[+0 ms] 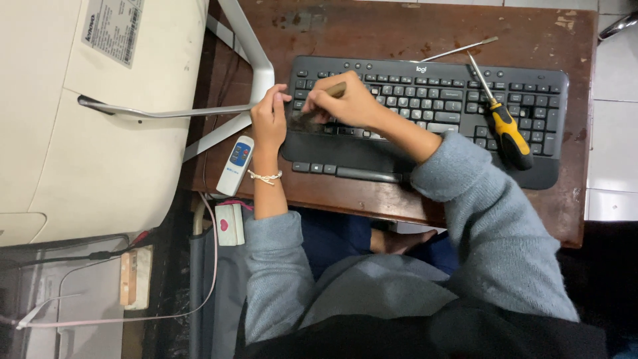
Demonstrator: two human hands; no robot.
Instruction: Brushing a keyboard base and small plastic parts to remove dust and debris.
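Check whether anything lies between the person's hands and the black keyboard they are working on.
Nothing visible does. The left hand rests on the black keyboard at its left edge; the right hand holds a small brush against the keys.

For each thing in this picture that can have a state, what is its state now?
Black keyboard: flat on the wooden table, keys up.
Brush: gripped in right hand, bristles on the keys.
Left hand: resting on the keyboard's left edge.
Yellow-handled screwdriver: lying loose on the keyboard's right side.
Thin metal tool: lying on the table behind the keyboard.
White remote control: lying face up.
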